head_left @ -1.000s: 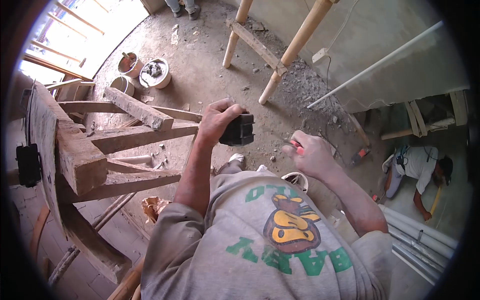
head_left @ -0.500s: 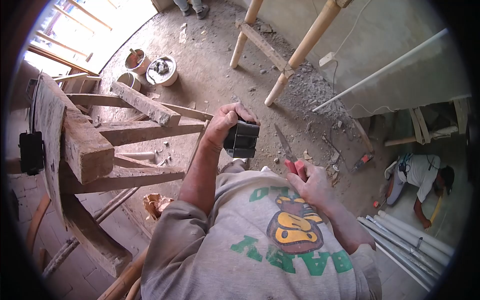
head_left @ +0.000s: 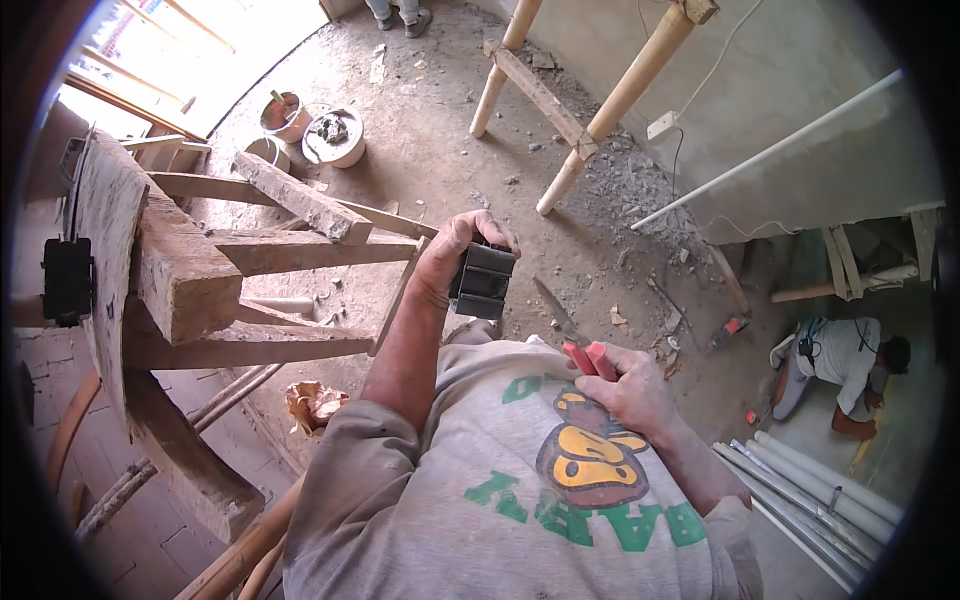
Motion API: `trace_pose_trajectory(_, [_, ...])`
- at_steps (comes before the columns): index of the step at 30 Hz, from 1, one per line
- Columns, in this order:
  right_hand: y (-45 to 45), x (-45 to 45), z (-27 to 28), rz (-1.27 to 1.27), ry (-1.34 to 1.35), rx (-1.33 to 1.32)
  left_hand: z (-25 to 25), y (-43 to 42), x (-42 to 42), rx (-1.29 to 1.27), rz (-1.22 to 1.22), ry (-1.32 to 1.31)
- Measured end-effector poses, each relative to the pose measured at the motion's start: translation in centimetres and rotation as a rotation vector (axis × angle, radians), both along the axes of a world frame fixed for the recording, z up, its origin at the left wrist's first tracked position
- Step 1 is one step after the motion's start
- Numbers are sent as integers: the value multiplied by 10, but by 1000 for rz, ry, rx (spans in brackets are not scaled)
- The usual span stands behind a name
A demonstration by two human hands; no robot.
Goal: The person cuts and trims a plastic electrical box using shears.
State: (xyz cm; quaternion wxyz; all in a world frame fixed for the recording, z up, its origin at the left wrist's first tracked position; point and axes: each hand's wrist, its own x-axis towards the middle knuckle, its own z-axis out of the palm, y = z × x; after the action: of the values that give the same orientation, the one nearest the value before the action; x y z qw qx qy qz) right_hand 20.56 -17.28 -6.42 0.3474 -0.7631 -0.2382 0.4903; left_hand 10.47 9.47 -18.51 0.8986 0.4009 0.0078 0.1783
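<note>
My left hand (head_left: 465, 245) is closed around a black plastic box (head_left: 483, 281) with ridged, divided sides, held up in front of my chest. Its inside is turned away from view. In my right hand (head_left: 635, 388) is a red-handled tool (head_left: 590, 358) with a long, pointed metal blade. Fingers are wrapped around the lower part of its two red grips. The blade points up and left toward the box, with a gap between them. Whether the tool has one blade or two closed together, I cannot tell.
A rough timber frame (head_left: 290, 250) stands close on my left. Buckets (head_left: 335, 138), one with grey mix, sit beyond it. Bamboo poles (head_left: 615, 105) rise ahead. On the right, a person (head_left: 840, 365) crouches near a stack of pipes (head_left: 830, 490). A power tool (head_left: 725, 333) lies on the floor.
The red-handled tool has dipped slightly, its tip shifting left and down, nearer the box. The box has tilted a little. The crouching person's arm has moved, and the view has shifted slightly.
</note>
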Motion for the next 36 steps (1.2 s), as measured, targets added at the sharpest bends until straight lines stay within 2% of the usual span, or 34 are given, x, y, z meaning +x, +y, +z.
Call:
trace_pose_trajectory(5, [-4,-7,-3,-272,265,161,2,-6,-1,-56,-11,2])
trace_pose_trajectory(11, [1,11,22,220,-31,46,8,-5,2,6,-88,52])
trace_pose_trajectory(14, [1,12,12,241,-400,147,6,-3,1,45,-145,150])
trace_pose_trajectory(17, [9,22,25,426,-732,49,6,-2,2,103,-188,167])
trace_pose_trajectory(23, [20,29,34,561,-1019,32,4,0,0,181,-240,307])
trace_pose_trajectory(32, [33,37,41,729,-922,-130,-1,2,1,168,-322,337])
trace_pose_trajectory(36, [33,38,39,756,-898,-101,3,2,1,176,-345,305])
